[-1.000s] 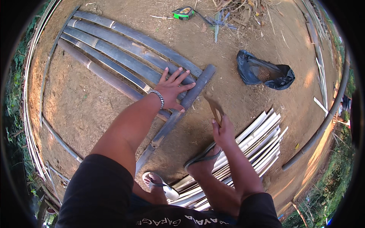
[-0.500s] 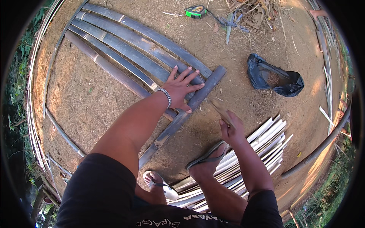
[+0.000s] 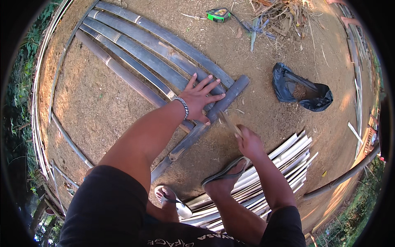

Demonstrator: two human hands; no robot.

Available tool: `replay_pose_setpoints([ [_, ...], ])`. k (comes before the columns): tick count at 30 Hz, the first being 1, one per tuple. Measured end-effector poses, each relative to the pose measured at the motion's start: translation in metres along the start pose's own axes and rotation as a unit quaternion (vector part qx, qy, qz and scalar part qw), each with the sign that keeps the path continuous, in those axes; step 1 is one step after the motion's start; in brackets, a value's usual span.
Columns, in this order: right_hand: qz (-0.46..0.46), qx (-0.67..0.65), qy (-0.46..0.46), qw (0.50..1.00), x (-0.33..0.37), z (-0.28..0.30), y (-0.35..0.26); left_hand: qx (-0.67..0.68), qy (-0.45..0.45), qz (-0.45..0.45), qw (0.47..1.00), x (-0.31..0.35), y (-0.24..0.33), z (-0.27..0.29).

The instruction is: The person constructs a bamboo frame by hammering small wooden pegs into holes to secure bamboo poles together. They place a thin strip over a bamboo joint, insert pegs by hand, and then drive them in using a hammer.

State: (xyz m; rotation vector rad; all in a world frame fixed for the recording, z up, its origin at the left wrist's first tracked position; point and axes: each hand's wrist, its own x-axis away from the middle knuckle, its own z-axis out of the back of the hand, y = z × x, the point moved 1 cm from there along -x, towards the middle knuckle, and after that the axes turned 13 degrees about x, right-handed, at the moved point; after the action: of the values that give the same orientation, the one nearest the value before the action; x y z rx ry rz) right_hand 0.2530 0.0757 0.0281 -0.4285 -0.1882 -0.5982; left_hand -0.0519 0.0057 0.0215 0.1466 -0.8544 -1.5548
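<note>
My left hand [image 3: 198, 101] lies flat with fingers spread on the ends of several dark bamboo slats [image 3: 164, 70], its fingertips and thumb beside a thick round bamboo crosspiece [image 3: 233, 92]. The slats run side by side toward the far left and meet the crosspiece at their near ends. In my right hand [image 3: 250, 143] is the wooden handle of what looks like a hammer [image 3: 230, 124]. Motion blurs its far end, which is against or very close to the near right side of the crosspiece; I cannot tell whether they touch.
A stack of pale split bamboo strips [image 3: 284, 160] lies under and beside my right foot. At the right sits an open black plastic bag [image 3: 284, 88]. A green tape measure [image 3: 218, 15] and a heap of dry scraps [image 3: 284, 16] are at the back. Another person's limb [image 3: 349, 20] shows far right.
My right hand has swung the hammer left and down to the crosspiece. The left hand stays on the slats. The whole view has shifted slightly.
</note>
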Motion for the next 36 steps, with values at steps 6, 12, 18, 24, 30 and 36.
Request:
replay_pose_setpoints([
  [6,0.044,-0.077,0.076,0.993,-0.001,0.008,0.006,-0.005,-0.007,0.014,1.000,0.006,-0.003,0.005],
  [12,-0.011,-0.002,-0.076,0.997,-0.002,-0.009,0.002,-0.004,-0.017,0.017,1.000,0.004,0.001,0.005],
  [18,0.043,-0.075,0.064,0.994,0.021,-0.004,0.020,-0.004,-0.004,0.006,1.000,0.000,0.001,0.005],
  [24,-0.030,-0.018,-0.039,0.999,-0.024,0.009,-0.010,-0.024,0.002,0.002,1.000,-0.007,0.000,0.009],
  [30,0.063,-0.040,0.047,0.996,0.013,0.006,0.010,-0.012,0.006,-0.002,1.000,0.001,-0.004,-0.002],
  [36,0.056,-0.070,0.110,0.990,0.009,0.002,0.019,-0.006,-0.003,0.000,1.000,0.000,0.000,-0.001],
])
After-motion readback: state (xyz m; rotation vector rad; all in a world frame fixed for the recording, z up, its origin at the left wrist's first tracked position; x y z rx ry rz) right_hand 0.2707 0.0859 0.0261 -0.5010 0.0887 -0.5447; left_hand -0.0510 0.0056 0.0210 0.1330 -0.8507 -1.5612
